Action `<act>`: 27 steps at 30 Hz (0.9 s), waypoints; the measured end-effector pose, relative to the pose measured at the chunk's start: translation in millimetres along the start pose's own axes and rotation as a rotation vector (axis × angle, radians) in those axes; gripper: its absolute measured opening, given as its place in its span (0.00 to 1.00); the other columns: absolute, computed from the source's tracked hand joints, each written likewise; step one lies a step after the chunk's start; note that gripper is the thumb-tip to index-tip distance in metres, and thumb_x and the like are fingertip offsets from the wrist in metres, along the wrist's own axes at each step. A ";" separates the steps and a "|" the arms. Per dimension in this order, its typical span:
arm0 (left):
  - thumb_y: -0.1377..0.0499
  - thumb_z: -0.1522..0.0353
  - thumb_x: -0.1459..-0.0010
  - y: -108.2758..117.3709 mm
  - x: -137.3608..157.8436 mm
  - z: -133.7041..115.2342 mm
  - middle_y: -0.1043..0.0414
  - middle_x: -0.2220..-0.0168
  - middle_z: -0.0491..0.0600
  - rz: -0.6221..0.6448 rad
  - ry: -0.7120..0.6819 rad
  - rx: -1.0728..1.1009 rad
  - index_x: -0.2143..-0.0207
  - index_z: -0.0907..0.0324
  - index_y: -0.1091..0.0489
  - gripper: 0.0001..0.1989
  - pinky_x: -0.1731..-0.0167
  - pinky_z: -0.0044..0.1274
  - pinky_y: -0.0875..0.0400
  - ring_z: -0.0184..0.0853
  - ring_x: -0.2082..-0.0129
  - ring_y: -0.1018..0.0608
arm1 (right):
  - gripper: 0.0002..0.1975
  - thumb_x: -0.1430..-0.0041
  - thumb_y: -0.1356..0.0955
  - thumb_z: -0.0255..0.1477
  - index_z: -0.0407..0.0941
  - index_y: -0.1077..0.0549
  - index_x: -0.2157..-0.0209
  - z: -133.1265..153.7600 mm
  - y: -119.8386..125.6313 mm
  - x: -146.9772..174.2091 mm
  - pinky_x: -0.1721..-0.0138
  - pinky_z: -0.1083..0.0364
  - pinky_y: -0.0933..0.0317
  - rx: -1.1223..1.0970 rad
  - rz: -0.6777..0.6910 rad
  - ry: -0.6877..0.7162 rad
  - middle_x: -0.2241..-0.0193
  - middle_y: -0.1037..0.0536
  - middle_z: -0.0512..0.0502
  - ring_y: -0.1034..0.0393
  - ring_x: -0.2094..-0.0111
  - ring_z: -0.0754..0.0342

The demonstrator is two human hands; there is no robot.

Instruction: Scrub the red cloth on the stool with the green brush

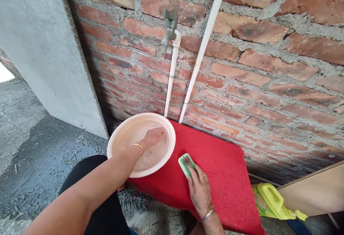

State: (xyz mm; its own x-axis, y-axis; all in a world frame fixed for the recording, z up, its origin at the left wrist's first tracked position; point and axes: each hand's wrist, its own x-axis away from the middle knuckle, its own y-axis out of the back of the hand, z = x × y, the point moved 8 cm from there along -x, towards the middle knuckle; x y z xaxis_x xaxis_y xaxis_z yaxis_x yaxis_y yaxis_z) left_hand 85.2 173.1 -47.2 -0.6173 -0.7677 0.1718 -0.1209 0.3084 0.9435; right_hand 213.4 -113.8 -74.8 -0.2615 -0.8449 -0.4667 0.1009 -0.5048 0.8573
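Note:
My left hand (154, 137), with a gold bangle at its wrist, reaches into the pale pink basin (115, 129). Its fingers are curled downward near the basin's inner wall, and whatever they may hold is hidden. Shallow, cloudy water (150, 156) lies in the basin. My right hand (199, 188), wearing a ring and a silver bangle, has its fingers on the near end of a small green scrubbing brush (185, 163). The brush lies on the red cloth (220, 167), its darker patterned side facing up. Beneath the basin's right side is the same cloth.
A tap (169, 28) on a white pipe (171, 73) stands out from the brick wall (255, 62) above the basin. A grey slab (53, 48) leans at left over wet floor (67, 149). A yellow jug (274, 201) lies beside a board (317, 188) at right.

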 end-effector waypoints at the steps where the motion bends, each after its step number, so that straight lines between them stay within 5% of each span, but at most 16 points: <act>1: 0.55 0.66 0.33 -0.5 -0.5 0.6 0.21 0.53 0.55 -0.004 -0.004 -0.004 0.55 0.55 0.31 0.14 0.52 0.33 0.30 0.43 0.51 0.20 | 0.20 0.29 0.41 0.36 0.53 0.30 0.41 8.1 -3.1 -1.6 0.48 0.45 0.34 0.019 0.019 0.008 0.46 0.25 0.42 0.30 0.47 0.46; 5: 0.55 0.66 0.33 -1.9 -1.5 2.0 0.21 0.55 0.55 -0.011 -0.016 -0.016 0.56 0.56 0.31 0.14 0.53 0.32 0.29 0.43 0.52 0.20 | 0.23 0.33 0.37 0.42 0.51 0.32 0.39 11.4 -4.2 -8.7 0.52 0.44 0.33 0.067 0.053 -0.072 0.51 0.24 0.40 0.28 0.54 0.45; 15: 0.54 0.66 0.33 -0.6 -1.7 1.9 0.21 0.56 0.53 -0.002 -0.006 -0.034 0.56 0.55 0.31 0.14 0.54 0.29 0.30 0.40 0.53 0.20 | 0.18 0.29 0.41 0.39 0.47 0.30 0.46 0.1 -4.4 -10.5 0.46 0.46 0.39 0.058 0.067 -0.075 0.46 0.24 0.40 0.31 0.44 0.46; 27: 0.55 0.67 0.33 1.7 -0.2 1.2 0.21 0.54 0.56 -0.004 -0.015 0.040 0.56 0.57 0.31 0.14 0.52 0.32 0.31 0.41 0.52 0.22 | 0.38 0.32 0.54 0.51 0.37 0.27 0.51 -154.4 77.1 27.1 0.64 0.44 0.37 0.479 -0.090 -0.555 0.61 0.21 0.29 0.27 0.64 0.38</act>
State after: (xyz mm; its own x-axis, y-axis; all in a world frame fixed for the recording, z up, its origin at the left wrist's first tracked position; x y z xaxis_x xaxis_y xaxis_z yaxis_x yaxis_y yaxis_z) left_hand 84.2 174.4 -46.0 -0.6286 -0.7603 0.1636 -0.1544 0.3282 0.9319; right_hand 362.4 -202.9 -54.9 -0.7088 -0.5260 -0.4700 -0.3408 -0.3281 0.8810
